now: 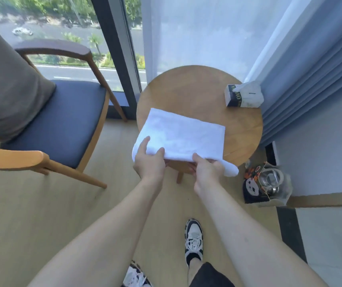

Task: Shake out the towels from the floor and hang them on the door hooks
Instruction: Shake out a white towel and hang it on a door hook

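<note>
A white folded towel (183,134) lies flat on the near half of a small round wooden table (197,90), its front edge hanging over the rim. My left hand (149,162) grips the towel's near left corner, thumb on top and fingers underneath. My right hand (206,169) grips the near right edge the same way, where a rolled end of cloth sticks out past my wrist. No door hooks are in view.
A wooden armchair (62,125) with a blue seat and a grey cushion stands to the left. A tissue pack (242,96) sits on the table's far right. Blue curtains (311,69) hang on the right. A patterned bag with a glass kettle (265,183) stands on the floor.
</note>
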